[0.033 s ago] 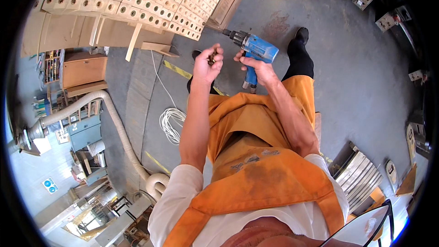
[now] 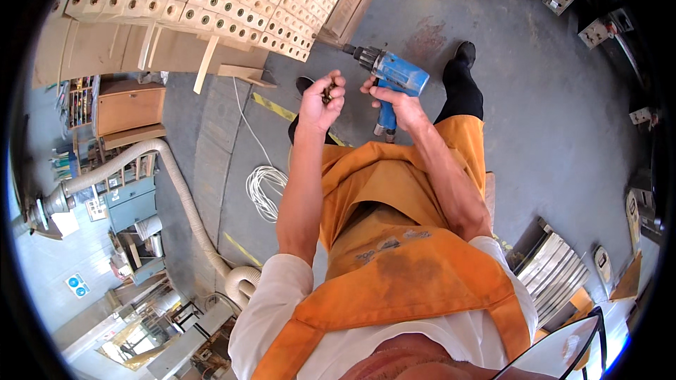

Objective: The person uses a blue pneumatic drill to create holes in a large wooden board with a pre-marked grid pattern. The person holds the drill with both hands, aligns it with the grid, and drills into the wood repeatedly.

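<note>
My right hand [image 2: 403, 105] is wrapped round the handle of a blue pistol-grip drill [image 2: 401, 72]. Its black chuck and bit point left, toward the stacked wooden blocks [image 2: 232, 1] at the upper left. Rows of round holes cover the faces of these blocks, and some holes have dark metal rings in them. Left of the drill, my left hand [image 2: 318, 107] is raised with curled fingers round several small brass-coloured metal pieces [image 2: 327, 93]. Their exact kind is too small to tell, and the fingers partly hide them. The bit is apart from both the blocks and my left hand.
A coiled white cable [image 2: 265, 193] lies on the grey floor, left of my orange apron [image 2: 394, 260]. Farther left runs a thick beige hose [image 2: 184, 200]. Wooden boards [image 2: 553, 267] are stacked at the lower right. Loose wood strips [image 2: 205, 65] stick out below the blocks.
My left hand has shifted very slightly and its fingers have moved a little around the small metal pieces. The drill stays in place.
</note>
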A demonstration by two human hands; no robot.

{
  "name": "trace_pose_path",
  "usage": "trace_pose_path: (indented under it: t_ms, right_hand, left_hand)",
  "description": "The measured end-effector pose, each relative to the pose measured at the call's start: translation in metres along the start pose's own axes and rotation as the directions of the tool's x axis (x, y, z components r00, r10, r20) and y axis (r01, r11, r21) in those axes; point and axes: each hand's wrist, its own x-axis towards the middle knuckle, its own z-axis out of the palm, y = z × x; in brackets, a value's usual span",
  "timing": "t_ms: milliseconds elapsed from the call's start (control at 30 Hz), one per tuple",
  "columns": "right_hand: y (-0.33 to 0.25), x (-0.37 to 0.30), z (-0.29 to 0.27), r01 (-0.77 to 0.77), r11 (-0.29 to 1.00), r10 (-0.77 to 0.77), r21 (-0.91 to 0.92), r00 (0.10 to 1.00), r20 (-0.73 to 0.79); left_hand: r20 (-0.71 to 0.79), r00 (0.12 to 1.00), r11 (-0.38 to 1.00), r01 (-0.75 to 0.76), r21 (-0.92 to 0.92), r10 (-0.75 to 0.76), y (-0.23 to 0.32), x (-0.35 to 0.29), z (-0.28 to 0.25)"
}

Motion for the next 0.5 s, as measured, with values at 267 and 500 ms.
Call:
trace_pose_path:
  t_ms: [267,500]
  right_hand:
    - [-0.002,0.000,0.001,-0.016,0.999,0.016,-0.036,1.000,-0.009]
    - [-0.006,0.001,-0.001,-0.004,1.000,0.004,-0.030,1.000,0.003]
  left_hand:
    - [-0.080,0.996,0.998,-0.026,0.053,0.031,-0.026,-0.016,-0.006]
    - [-0.084,0.996,0.982,-0.027,0.189,0.043,-0.023,-0.026,-0.006]
